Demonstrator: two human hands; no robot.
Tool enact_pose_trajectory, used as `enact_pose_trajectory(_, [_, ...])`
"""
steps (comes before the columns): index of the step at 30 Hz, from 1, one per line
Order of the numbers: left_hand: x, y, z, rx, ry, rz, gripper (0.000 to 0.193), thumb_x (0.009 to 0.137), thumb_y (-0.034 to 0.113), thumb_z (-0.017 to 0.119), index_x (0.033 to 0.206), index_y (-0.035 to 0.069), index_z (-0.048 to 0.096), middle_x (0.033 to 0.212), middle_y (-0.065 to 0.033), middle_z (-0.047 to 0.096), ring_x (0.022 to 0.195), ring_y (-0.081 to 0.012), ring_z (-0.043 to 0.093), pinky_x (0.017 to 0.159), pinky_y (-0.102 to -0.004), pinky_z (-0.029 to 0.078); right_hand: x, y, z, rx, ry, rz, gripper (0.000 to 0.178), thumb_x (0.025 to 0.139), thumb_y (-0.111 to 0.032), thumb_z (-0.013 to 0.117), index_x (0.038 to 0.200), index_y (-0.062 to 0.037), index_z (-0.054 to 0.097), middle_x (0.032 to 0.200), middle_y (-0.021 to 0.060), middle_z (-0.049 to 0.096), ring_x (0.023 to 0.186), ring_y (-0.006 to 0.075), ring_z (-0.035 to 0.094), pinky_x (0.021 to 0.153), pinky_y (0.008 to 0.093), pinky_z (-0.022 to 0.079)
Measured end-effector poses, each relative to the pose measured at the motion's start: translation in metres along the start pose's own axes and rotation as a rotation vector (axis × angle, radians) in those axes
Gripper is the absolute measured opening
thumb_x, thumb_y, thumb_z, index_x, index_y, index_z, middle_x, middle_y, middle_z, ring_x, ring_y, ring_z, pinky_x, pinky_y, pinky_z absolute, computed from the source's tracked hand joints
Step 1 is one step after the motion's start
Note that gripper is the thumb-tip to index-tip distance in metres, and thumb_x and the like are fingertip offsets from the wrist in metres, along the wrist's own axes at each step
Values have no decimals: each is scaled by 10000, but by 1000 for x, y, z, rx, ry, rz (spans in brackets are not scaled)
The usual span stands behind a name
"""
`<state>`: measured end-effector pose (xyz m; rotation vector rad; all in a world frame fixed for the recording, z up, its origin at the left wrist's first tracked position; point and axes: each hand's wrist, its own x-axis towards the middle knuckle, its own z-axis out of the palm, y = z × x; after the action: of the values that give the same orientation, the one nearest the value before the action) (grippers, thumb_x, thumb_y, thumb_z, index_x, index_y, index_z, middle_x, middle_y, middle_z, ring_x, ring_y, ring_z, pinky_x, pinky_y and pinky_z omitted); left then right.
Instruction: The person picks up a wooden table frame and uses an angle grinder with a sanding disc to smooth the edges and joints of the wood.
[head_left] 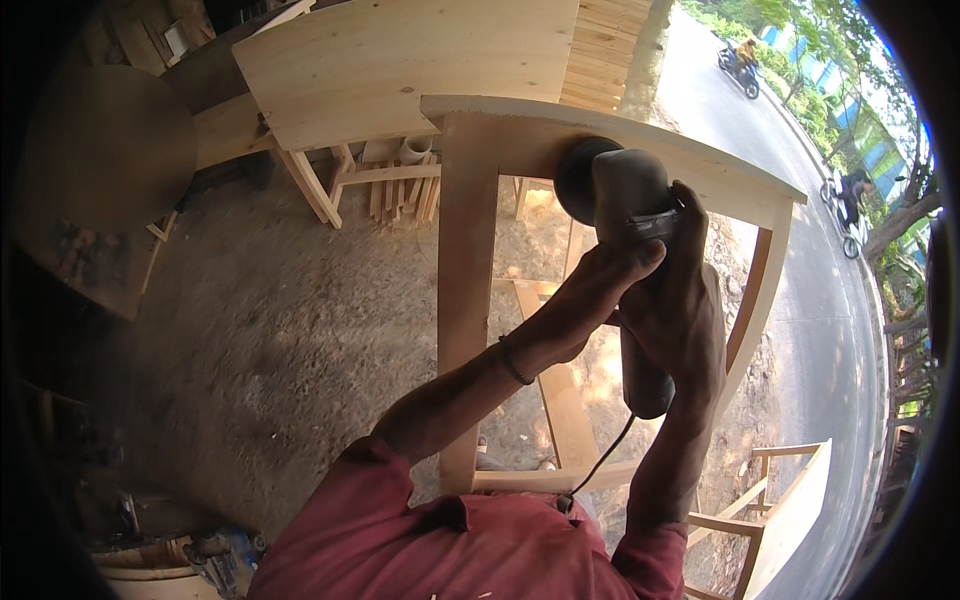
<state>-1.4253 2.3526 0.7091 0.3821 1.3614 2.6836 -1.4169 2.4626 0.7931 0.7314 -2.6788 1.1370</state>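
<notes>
We clamp both hands on the sander (625, 215): left hand (600, 285) up top, right hand (680, 320) round the body; its long axis runs up-frame to the table frame (600, 130).

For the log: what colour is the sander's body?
Dark grey sander, black cord; head view shows it best.

We see a bare wooden table frame (470, 250) under both hands, standing on the dirt floor (280, 330). Beyond our hands, a second pale wooden table (400, 60) stands on the same floor.
</notes>
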Motion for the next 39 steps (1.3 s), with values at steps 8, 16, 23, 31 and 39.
enact_pose_trajectory(8, [-35,23,-27,12,185,80,838,934,628,561,1469,10,372,1290,-143,563,1169,-211,608,904,-377,553,13,-31,24,13,-143,-100,727,831,-147,683,1437,-90,284,832,254,682,716,461,676,592,509,516])
enact_pose_trajectory(16, [-62,44,-42,-63,246,278,821,966,591,527,1534,53,276,1475,-111,440,1382,-224,432,1147,-390,370,24,-59,50,-4,-230,-263,786,789,-205,731,1440,-88,306,806,253,676,721,453,669,604,496,504])
enact_pose_trajectory(23, [-86,50,-53,-191,366,297,812,946,592,564,1515,64,324,1452,-93,465,1367,-197,448,1140,-375,380,21,-83,62,-108,-279,-306,533,869,-180,650,1305,-62,368,701,249,623,615,443,634,551,520,478])
enact_pose_trajectory(31, [-124,-53,-38,-120,457,343,786,986,559,512,1520,19,310,1486,-116,420,1396,-222,398,1159,-394,333,-29,-29,79,-258,-304,-388,779,837,-285,693,1486,-91,309,816,268,659,667,447,688,538,503,537])
enact_pose_trajectory(39, [-192,-93,-39,276,288,-2,574,1017,442,545,1394,15,475,1232,-136,640,1213,-202,576,1050,-375,445,-55,-7,65,-334,-547,-505,814,773,-254,774,1452,-70,364,869,255,667,671,432,685,562,502,542])
